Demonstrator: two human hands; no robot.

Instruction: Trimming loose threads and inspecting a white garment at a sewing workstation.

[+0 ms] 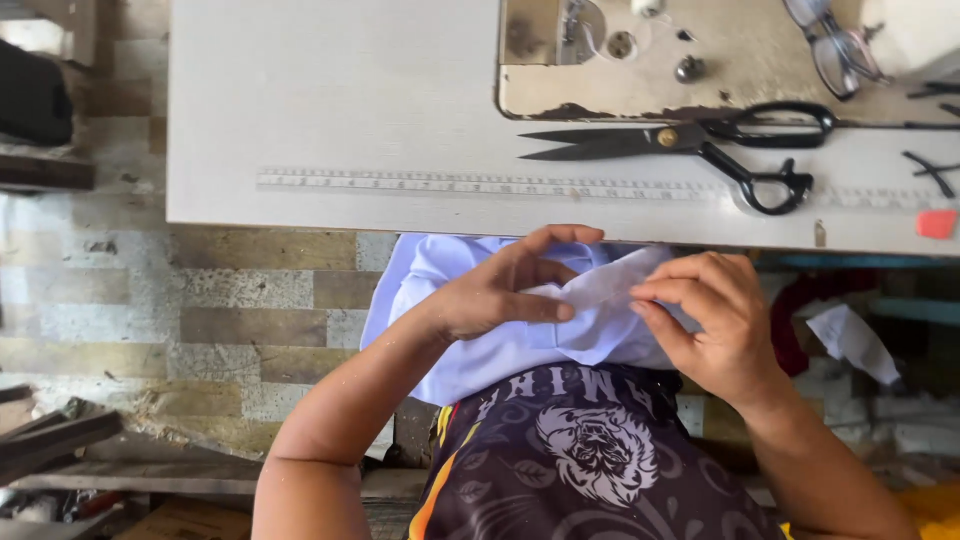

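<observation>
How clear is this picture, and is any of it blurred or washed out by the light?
Head view: soft, even light, with no harsh glare on the white table; the scissors look sharp; the left hand and right hand pinching the pale cloth are slightly soft; the ruler curves a little, suggesting wide-lens distortion.

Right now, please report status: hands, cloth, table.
Left hand and right hand both pinching white cloth, held over lap. Scissors untouched on table. Nothing in the way.
</observation>
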